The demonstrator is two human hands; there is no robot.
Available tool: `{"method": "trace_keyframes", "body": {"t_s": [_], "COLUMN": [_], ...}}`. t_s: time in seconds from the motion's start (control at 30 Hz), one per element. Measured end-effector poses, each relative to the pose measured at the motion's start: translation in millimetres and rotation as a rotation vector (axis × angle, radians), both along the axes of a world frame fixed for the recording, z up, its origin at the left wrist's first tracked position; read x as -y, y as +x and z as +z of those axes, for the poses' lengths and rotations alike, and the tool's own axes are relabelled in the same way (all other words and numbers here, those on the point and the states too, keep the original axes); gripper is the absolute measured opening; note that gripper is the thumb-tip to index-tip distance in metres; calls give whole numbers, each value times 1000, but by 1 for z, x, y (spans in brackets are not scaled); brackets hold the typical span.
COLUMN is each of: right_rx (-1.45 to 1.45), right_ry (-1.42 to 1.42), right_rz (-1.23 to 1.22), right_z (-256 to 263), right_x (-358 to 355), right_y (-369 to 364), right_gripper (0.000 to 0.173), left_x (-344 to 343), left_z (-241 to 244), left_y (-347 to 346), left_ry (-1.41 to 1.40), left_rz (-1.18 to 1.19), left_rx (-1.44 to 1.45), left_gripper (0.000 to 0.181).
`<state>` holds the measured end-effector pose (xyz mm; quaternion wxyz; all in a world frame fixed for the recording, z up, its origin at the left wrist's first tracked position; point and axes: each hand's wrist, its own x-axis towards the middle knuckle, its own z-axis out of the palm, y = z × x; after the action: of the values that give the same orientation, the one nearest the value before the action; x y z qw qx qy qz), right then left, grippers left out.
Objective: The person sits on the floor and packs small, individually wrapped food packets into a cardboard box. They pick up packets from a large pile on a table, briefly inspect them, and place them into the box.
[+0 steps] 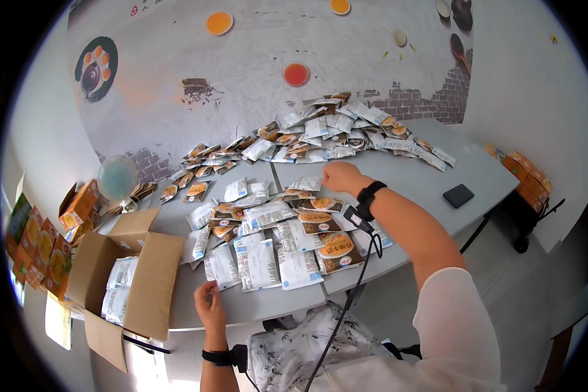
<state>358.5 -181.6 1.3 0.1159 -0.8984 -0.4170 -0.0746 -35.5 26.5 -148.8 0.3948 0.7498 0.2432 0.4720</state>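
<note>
My right hand (342,177) reaches forward over the grey table, fingers curled at the right edge of a white-backed sachet (306,183) and seemingly pinching it. Nearer me lies my left hand (209,305), loosely bent by the table's front edge. Its fingertips are at the lower corner of another white-backed sachet (221,266); I see nothing held in it. Between the hands spreads a loose pile of flat sachets, some showing printed brown-and-orange fronts, such as the front-up sachet (338,251). Both wrists wear black straps with cables.
An open cardboard box (153,286) holding white sachets stands at the left. A large heap of sachets (323,130) lies along the wall. A black flat case (458,196) rests on the right. Beyond the box are a small fan (117,177) and orange cartons (44,245).
</note>
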Motion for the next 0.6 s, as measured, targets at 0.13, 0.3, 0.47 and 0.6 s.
{"method": "trace_keyframes", "body": {"t_s": [0.13,0.3,0.47,0.6], "right_rx": [129,123,135,184], "right_ry": [-289,-323,-320,-272], "right_rz": [-107,-48,-49,-24], "right_z": [-23,-41,-49,-56], "right_x": [-22,-47,-48,-45], "right_y": [15,8,11,16], "right_gripper": [21,17,14,13], "left_x": [2,1,2,1], "left_z": [6,4,6,5], "left_y": [-1,-2,-1,-2], "left_ry": [10,0,-19,-33], "left_rz": [14,20,23,2], "left_rx": [22,50,54,61], "left_gripper": [10,9,8,8]}}
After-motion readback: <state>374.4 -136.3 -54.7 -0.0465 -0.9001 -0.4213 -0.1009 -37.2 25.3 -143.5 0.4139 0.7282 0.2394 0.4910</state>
